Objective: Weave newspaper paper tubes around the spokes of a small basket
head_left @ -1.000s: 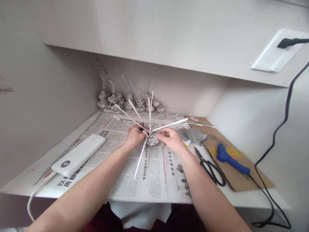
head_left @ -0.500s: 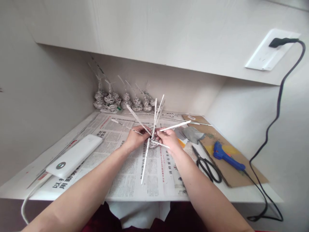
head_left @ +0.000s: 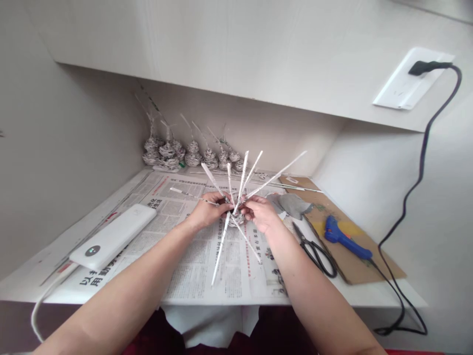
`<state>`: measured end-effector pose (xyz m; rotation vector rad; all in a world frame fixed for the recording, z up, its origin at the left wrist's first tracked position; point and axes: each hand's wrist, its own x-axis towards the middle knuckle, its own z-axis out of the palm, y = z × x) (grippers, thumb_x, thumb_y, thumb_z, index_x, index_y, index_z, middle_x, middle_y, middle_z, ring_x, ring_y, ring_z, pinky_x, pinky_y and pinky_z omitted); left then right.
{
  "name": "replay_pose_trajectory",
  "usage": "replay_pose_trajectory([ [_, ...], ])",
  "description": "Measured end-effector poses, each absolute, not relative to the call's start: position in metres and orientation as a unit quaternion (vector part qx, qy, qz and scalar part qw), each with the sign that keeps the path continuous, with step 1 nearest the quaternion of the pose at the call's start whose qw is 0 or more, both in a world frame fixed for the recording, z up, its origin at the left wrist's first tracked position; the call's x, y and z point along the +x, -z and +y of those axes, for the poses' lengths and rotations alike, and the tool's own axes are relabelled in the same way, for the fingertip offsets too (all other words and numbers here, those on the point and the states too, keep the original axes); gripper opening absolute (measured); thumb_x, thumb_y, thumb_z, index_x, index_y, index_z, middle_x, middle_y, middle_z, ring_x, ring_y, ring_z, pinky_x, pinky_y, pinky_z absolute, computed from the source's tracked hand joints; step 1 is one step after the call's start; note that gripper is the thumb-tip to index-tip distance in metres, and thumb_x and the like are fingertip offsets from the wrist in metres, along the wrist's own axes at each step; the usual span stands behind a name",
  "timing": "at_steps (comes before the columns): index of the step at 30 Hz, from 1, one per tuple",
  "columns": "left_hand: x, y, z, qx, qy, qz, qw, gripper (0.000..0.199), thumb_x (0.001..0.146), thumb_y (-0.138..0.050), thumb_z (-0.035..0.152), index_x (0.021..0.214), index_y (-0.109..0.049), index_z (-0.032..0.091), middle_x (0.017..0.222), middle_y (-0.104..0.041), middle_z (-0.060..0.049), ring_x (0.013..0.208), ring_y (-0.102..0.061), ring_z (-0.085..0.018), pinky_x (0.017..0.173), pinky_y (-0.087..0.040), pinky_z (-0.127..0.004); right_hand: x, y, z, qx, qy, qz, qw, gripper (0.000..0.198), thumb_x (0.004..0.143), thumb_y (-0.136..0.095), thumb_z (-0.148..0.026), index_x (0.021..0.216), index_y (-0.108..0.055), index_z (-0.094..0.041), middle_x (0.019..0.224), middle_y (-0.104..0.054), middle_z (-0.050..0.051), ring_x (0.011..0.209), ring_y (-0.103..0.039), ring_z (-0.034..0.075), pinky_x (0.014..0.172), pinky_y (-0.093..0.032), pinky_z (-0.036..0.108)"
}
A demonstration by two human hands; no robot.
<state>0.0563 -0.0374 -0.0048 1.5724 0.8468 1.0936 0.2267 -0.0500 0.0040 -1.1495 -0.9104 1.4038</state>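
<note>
Between my hands is a small woven body of rolled newspaper [head_left: 236,220], with several paper strips fanning out from its top. My left hand [head_left: 211,211] is closed on its left side, thumb and fingers pinching near the centre where the strips meet. On the right side, my right hand [head_left: 259,212] pinches a long paper strip [head_left: 281,171] close to its base; the strip points up and to the right. Two other strips hang toward the front edge, over the newspaper sheet [head_left: 192,276]. My fingers partly cover the woven body.
Several finished woven paper gourds [head_left: 192,154] stand along the back wall. A white power bank [head_left: 118,234] with a cable lies at left. Black scissors [head_left: 316,251], a grey cloth-like piece [head_left: 293,204], and a blue glue gun [head_left: 347,237] on cardboard [head_left: 364,268] lie at right.
The strip at my right hand has swung from nearly level to a steeper angle. A front strip has come out from under my right hand and points down; the upright strips have spread apart.
</note>
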Motion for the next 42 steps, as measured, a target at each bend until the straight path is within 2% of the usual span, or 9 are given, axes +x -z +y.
replay_pose_trajectory([
  [4, 0.056, 0.003, -0.04, 0.655, -0.46, 0.337, 0.495, 0.02, 0.07, -0.071, 0.03, 0.08, -0.065, 0.014, 0.066, -0.063, 0.0, 0.056, -0.055, -0.01, 0.053, -0.049, -0.021, 0.227, -0.003, -0.049, -0.47, -0.613, -0.367, 0.519, 0.011, 0.063, -0.072, -0.019, 0.067, -0.064, -0.014, 0.056, -0.065, 0.001, 0.043, -0.053, 0.006, 0.034, -0.029, 0.014],
  [9, 0.055, 0.0, -0.039, 0.664, -0.44, 0.345, 0.497, 0.023, 0.067, -0.074, 0.032, 0.075, -0.063, 0.013, 0.059, -0.058, 0.002, 0.05, -0.051, -0.009, 0.049, -0.045, -0.021, 0.226, -0.002, -0.051, -0.462, -0.601, -0.383, 0.528, 0.026, 0.061, -0.08, -0.034, 0.072, -0.065, -0.016, 0.058, -0.065, -0.001, 0.044, -0.053, 0.007, 0.033, -0.028, 0.015],
  [16, 0.054, -0.001, -0.04, 0.676, -0.449, 0.333, 0.481, 0.022, 0.065, -0.073, 0.025, 0.08, -0.061, 0.015, 0.065, -0.062, 0.0, 0.054, -0.053, -0.011, 0.05, -0.046, -0.021, 0.223, -0.004, -0.053, -0.452, -0.564, -0.422, 0.547, 0.03, 0.06, -0.081, -0.04, 0.07, -0.065, -0.016, 0.06, -0.065, 0.001, 0.044, -0.053, 0.007, 0.033, -0.031, 0.016],
  [21, 0.053, -0.005, -0.042, 0.688, -0.42, 0.332, 0.49, 0.019, 0.065, -0.073, 0.026, 0.078, -0.064, 0.015, 0.061, -0.062, 0.0, 0.051, -0.053, -0.011, 0.049, -0.045, -0.021, 0.222, -0.004, -0.056, -0.441, -0.548, -0.454, 0.547, 0.031, 0.061, -0.081, -0.041, 0.064, -0.063, -0.016, 0.058, -0.064, 0.001, 0.045, -0.054, 0.008, 0.035, -0.033, 0.016],
  [27, 0.052, -0.009, -0.044, 0.712, -0.397, 0.332, 0.476, 0.015, 0.065, -0.073, 0.026, 0.07, -0.065, 0.014, 0.058, -0.061, 0.0, 0.051, -0.053, -0.011, 0.049, -0.043, -0.021, 0.214, -0.007, -0.06, -0.439, -0.48, -0.515, 0.558, 0.027, 0.066, -0.076, -0.041, 0.067, -0.067, -0.016, 0.05, -0.059, 0.0, 0.044, -0.052, 0.009, 0.038, -0.036, 0.017],
  [32, 0.053, 0.0, -0.039, 0.675, -0.421, 0.368, 0.482, 0.02, 0.066, -0.074, 0.03, 0.073, -0.065, 0.013, 0.061, -0.063, -0.002, 0.05, -0.055, -0.012, 0.05, -0.045, -0.023, 0.219, -0.005, -0.057, -0.46, -0.438, -0.547, 0.545, 0.02, 0.072, -0.067, -0.031, 0.088, -0.069, -0.019, 0.067, -0.067, 0.0, 0.055, -0.059, 0.012, 0.049, -0.045, 0.021],
  [36, 0.053, 0.003, -0.036, 0.647, -0.429, 0.382, 0.501, 0.024, 0.062, -0.077, 0.031, 0.073, -0.065, 0.013, 0.06, -0.064, -0.002, 0.05, -0.056, -0.013, 0.049, -0.046, -0.023, 0.223, -0.005, -0.058, -0.479, -0.41, -0.607, 0.483, 0.014, 0.069, -0.065, -0.021, 0.082, -0.069, -0.019, 0.075, -0.07, 0.001, 0.067, -0.064, 0.014, 0.063, -0.049, 0.025],
  [42, 0.054, -0.005, -0.041, 0.632, -0.437, 0.389, 0.508, 0.022, 0.061, -0.077, 0.03, 0.068, -0.066, 0.013, 0.059, -0.064, -0.002, 0.049, -0.055, -0.013, 0.049, -0.047, -0.024, 0.219, -0.008, -0.067, -0.503, -0.361, -0.627, 0.474, 0.014, 0.071, -0.069, -0.031, 0.079, -0.068, -0.02, 0.073, -0.07, 0.002, 0.065, -0.063, 0.016, 0.059, -0.047, 0.026],
])
